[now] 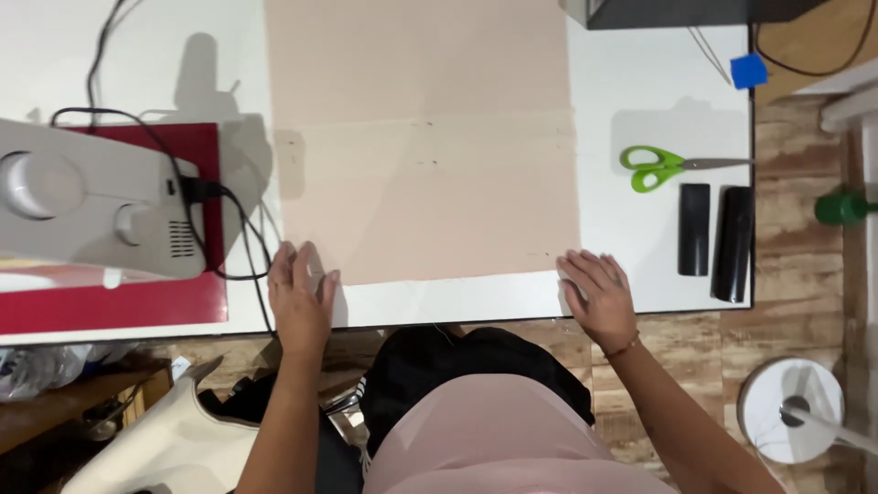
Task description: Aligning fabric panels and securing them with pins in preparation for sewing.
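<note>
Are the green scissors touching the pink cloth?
Apart. The head view shows the green scissors lying on the white table to the right of the pink cloth, with a plain strip of bare table between them.

Matt pink cloth (425, 146) lies on a smooth, glossy white table (658, 82).

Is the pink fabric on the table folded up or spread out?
Spread out: the pink fabric lies flat across the table, hands at its near corners.

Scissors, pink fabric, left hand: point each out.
scissors (660, 167), head view, on the green handles.
pink fabric (430, 183), head view, on its flat middle.
left hand (300, 293), head view, on the back of the hand.
</note>
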